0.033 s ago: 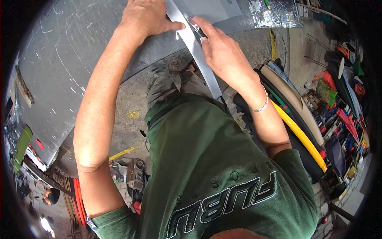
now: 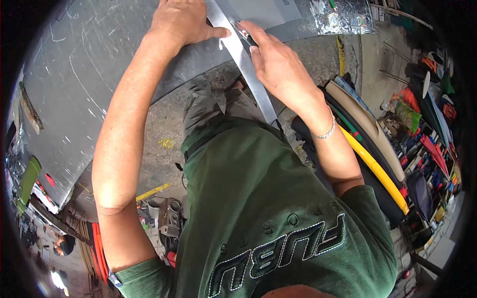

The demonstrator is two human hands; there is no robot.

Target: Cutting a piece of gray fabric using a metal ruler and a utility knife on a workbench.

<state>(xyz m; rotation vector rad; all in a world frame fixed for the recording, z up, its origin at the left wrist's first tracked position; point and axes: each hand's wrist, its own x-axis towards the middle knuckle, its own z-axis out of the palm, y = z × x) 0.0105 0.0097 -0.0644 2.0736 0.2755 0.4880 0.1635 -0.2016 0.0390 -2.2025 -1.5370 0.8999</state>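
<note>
A long metal straightedge point(image 2: 247, 69) crosses the dark grey worktable point(image 2: 64, 94) at a slant, its near end jutting past the table edge toward my waist. My left hand point(image 2: 181, 22) lies on the table at the straightedge's left side. Its thumb stretches onto the metal, and its fingertips run out of the picture at the top. Along the right side of the straightedge, my right hand point(image 2: 280, 67) grips a slim silver utility knife point(image 2: 242, 31) with a red detail. The blade tip is too small to make out. Under it lies a smooth grey sheet point(image 2: 261, 12).
A shiny clear plastic sheet point(image 2: 343, 20) with a green pencil point(image 2: 333, 5) on it covers the table's right end. Upright rolls of material, one yellow point(image 2: 372, 166), one beige point(image 2: 367, 124), stand right of me. A piece of wood point(image 2: 31, 109) lies at the left.
</note>
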